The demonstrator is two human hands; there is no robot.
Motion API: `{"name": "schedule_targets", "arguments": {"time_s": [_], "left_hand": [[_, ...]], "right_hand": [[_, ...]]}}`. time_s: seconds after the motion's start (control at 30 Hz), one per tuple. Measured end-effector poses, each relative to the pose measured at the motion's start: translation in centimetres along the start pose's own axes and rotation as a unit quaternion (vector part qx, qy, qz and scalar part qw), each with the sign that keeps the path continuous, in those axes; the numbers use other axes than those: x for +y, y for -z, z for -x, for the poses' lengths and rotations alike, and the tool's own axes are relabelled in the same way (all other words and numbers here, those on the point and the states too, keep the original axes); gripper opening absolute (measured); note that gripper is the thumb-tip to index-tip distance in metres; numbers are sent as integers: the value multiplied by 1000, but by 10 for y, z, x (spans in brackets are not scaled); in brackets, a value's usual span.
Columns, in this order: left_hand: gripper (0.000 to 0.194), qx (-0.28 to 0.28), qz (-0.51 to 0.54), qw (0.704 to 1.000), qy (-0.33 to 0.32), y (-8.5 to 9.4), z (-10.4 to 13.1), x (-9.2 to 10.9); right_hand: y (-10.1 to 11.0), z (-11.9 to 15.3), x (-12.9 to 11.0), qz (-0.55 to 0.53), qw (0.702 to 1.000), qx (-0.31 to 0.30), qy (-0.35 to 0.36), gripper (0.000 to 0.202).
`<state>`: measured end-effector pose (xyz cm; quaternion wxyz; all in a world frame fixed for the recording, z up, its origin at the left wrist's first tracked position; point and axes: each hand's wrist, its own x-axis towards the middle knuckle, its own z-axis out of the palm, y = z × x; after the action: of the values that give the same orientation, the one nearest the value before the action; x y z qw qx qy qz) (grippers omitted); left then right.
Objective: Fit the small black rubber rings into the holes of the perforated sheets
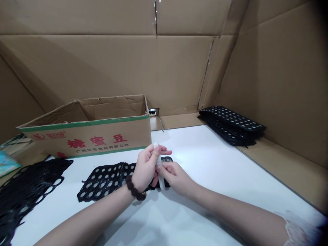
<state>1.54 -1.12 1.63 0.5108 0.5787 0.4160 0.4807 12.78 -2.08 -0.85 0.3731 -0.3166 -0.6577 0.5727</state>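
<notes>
A slim whitish stick-like thing (161, 177) stands roughly upright between my hands; its exact kind does not show. My left hand (145, 166), with a dark beaded bracelet at the wrist, is closed around its upper part, thumb pressed along it. Lower down, my right hand (178, 176) pinches the same stick between thumb and fingers. Beneath and behind both hands lies a black rubbery sheet with rows of round holes (105, 179), flat on the white table (205, 212). My hands cover part of that sheet.
An open cardboard box (87, 136) with red lettering stands at the back left. More black perforated sheets (28, 188) lie at the left edge, and a stack of them (232, 123) sits at the back right. Tall cardboard walls (115, 65) enclose the table. A blue-green packet (7, 164) is far left.
</notes>
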Motion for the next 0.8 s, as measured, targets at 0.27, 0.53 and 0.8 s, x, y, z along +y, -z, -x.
{"name": "schedule_targets", "arguments": {"time_s": [0.27, 0.53, 0.8], "left_hand": [[30, 17, 19, 999, -21, -9, 4, 4], [32, 2, 24, 1000, -4, -6, 5, -8], [31, 8, -4, 1000, -6, -5, 4, 1]], "right_hand": [[-3, 1, 2, 25, 998, 49, 39, 46], [-5, 2, 0, 32, 998, 51, 11, 49], [-3, -2, 2, 22, 999, 35, 26, 43]]}}
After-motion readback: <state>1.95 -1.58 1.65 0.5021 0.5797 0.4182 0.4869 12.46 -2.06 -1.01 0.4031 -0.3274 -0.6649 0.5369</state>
